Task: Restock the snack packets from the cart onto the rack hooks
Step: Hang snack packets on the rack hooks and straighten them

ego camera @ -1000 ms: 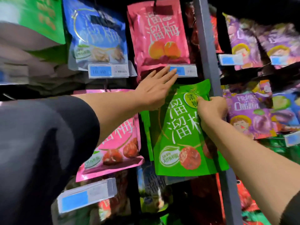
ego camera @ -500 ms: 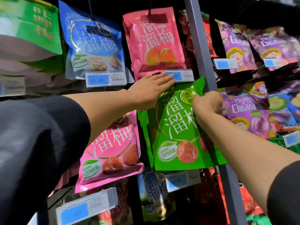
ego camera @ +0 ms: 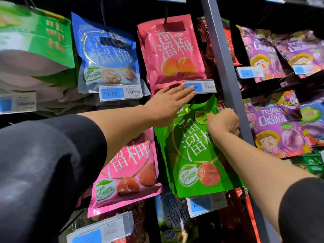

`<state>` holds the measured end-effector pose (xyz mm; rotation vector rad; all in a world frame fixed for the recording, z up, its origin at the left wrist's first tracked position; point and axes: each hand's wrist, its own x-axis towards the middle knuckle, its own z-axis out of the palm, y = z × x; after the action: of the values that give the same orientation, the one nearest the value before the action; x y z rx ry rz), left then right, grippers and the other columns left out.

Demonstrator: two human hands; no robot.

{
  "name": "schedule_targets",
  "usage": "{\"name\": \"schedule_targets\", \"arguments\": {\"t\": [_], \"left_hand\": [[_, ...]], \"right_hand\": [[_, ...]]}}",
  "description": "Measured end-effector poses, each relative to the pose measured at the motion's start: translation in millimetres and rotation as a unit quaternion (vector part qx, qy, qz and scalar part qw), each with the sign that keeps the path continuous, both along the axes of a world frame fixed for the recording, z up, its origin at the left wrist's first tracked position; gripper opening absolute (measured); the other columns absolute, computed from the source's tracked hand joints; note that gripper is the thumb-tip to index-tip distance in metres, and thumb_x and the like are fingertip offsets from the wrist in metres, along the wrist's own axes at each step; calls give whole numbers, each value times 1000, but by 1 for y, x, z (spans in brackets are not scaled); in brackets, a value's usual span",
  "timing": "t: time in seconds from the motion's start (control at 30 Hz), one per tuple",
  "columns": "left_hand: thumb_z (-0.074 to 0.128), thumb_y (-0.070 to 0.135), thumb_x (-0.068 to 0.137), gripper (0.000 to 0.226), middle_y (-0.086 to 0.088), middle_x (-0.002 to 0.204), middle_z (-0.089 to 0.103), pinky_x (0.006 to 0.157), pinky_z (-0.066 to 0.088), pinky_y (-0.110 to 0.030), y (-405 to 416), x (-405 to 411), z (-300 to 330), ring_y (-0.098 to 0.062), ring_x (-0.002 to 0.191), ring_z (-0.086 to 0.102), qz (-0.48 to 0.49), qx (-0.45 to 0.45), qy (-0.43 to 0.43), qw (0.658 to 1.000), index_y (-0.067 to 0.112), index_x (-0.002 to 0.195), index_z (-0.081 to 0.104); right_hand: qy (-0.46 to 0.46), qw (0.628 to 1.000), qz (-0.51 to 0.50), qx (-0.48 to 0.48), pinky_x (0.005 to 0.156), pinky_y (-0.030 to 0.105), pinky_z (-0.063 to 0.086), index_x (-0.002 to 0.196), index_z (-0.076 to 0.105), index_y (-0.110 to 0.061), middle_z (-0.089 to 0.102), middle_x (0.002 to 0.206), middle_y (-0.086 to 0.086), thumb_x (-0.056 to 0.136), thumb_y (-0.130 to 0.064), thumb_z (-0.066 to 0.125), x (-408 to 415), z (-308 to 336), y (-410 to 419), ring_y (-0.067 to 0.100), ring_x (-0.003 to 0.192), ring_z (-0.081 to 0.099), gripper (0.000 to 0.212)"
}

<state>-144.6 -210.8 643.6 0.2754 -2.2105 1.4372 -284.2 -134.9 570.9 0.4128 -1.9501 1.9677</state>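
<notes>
A green snack packet (ego camera: pixel 194 155) hangs in the middle of the rack, in front of more green packets. My right hand (ego camera: pixel 223 122) grips its top right corner, fingers curled. My left hand (ego camera: pixel 169 104) reaches in with straight fingers, palm over the packet's top left; its fingertips touch the blue price tag (ego camera: pixel 201 87) above. The hook itself is hidden behind my hands. A red packet (ego camera: pixel 172 50) hangs directly above, a pink packet (ego camera: pixel 129 165) to the left.
A grey upright post (ego camera: pixel 226 71) runs just right of the green packet. Purple packets (ego camera: pixel 280 130) fill the section beyond it. A blue packet (ego camera: pixel 107 55) hangs upper left, green and grey bags (ego camera: pixel 33 50) far left. Price tags (ego camera: pixel 205 204) stick out below each row.
My left hand has slid up from the packet's top, its fingertips now on the price tag. My right hand keeps its grip on the green packet's corner, hardly moved.
</notes>
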Motion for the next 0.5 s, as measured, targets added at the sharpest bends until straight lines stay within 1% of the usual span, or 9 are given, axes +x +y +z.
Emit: {"name": "schedule_targets", "arguments": {"t": [0.13, 0.2, 0.27, 0.3, 0.37, 0.4, 0.43, 0.47, 0.5], "left_hand": [[57, 36, 91, 92, 3, 161, -10, 118, 14, -45, -2, -3, -5, -18, 148, -10, 1, 3, 7, 1000, 20, 152, -9], [60, 36, 89, 95, 4, 161, -11, 118, 16, -46, -1, -2, -7, -19, 148, -10, -1, 2, 12, 1000, 20, 152, -9], [63, 35, 86, 99, 4, 161, -12, 118, 16, -46, -2, -2, -10, -19, 148, -10, -1, 2, 18, 1000, 20, 152, -9], [64, 34, 86, 100, 4, 161, -12, 119, 16, -45, -3, -3, -11, -19, 148, -10, 0, 2, 20, 1000, 20, 152, -9], [65, 32, 84, 100, 4, 161, -11, 118, 17, -45, -4, -4, -13, -18, 148, -9, -4, 1, 23, 1000, 19, 153, -7], [65, 30, 83, 100, 4, 161, -10, 118, 17, -46, -5, -5, -14, -19, 148, -8, -6, 0, 25, 1000, 19, 153, -6], [64, 29, 82, 100, 4, 161, -9, 118, 18, -46, -6, -7, -14, -19, 148, -8, -7, -1, 28, 1000, 19, 153, -6], [64, 27, 82, 100, 3, 161, -9, 118, 18, -46, -6, -8, -15, -19, 148, -7, -8, -1, 31, 999, 18, 153, -5], [64, 26, 81, 100, 2, 161, -8, 117, 19, -46, -5, -9, -16, -20, 148, -7, -9, 0, 34, 999, 17, 153, -5]], "right_hand": [[7, 999, -22, 27, 82, 38, 45, 112, 64, -7, 63, 120, 16, 95, -20, 51, -4, -6, -19, 36, 110, 59, 25], [33, 999, -17, 35, 79, 37, 44, 112, 63, -7, 64, 118, 18, 94, -16, 49, -7, -12, -32, 37, 108, 60, 24], [70, 997, -2, 26, 81, 41, 43, 117, 53, -5, 62, 118, 23, 95, -17, 49, -13, -19, -44, 40, 109, 58, 26], [86, 996, 10, 12, 84, 44, 41, 123, 45, -4, 57, 124, 25, 95, -21, 49, -13, -26, -45, 41, 113, 55, 33], [177, 984, 4, -8, 102, 48, 33, 140, 30, -6, 39, 142, 24, 94, -39, 49, -5, -50, -42, 41, 129, 40, 60], [246, 969, -18, 14, 111, 50, 23, 146, 25, -12, 30, 148, 22, 92, -52, 46, 3, -67, -37, 38, 136, 30, 70], [309, 948, -26, 68, 115, 52, 10, 150, 20, -23, 21, 153, 21, 87, -65, 41, 11, -85, -31, 36, 143, 19, 79], [348, 927, -9, 141, 115, 54, -2, 150, 13, -35, 9, 158, 18, 79, -77, 36, 18, -101, -25, 33, 147, 4, 86], [355, 908, 21, 220, 112, 57, -9, 149, 5, -44, -3, 160, 14, 71, -86, 32, 21, -115, -22, 31, 147, -10, 93]]}}
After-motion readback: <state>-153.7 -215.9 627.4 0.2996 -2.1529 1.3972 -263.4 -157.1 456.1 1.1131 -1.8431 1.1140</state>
